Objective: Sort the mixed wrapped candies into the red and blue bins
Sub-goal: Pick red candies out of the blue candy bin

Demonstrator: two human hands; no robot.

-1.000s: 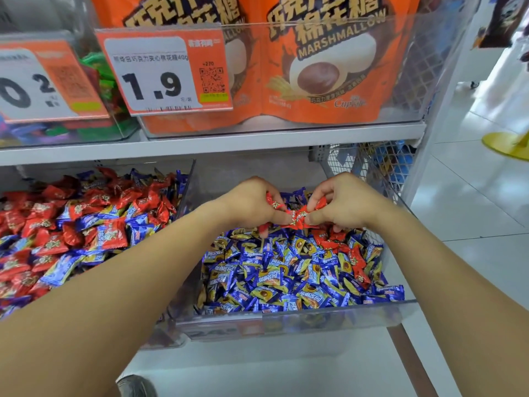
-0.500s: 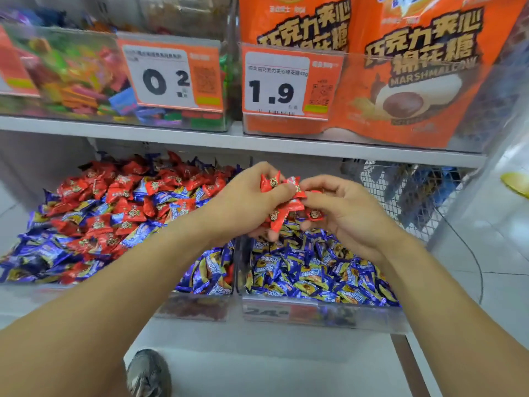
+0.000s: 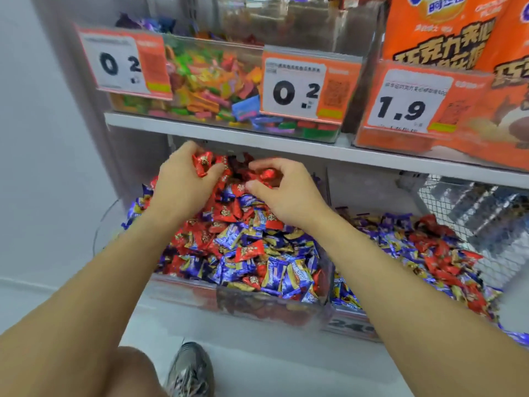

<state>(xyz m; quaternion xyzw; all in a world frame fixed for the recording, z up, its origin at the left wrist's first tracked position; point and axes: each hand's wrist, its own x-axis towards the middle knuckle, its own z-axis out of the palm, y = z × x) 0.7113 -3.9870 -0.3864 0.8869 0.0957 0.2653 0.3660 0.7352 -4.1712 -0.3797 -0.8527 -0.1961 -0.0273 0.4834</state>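
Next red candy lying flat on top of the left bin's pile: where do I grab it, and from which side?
Take the red candy by its crimped right edge, coming from above. It lies flat on the heap of the left bin, so fingers cannot get beneath it.

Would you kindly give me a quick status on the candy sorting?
Left hand grips red candies. Right hand pinches one too, over the back of the left bin. Blue candies are still mixed in. Nothing blocking.

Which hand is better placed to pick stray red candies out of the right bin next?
The right hand, probably. It is nearer the right bin, though it holds red candies. The left hand grips others over the left bin.
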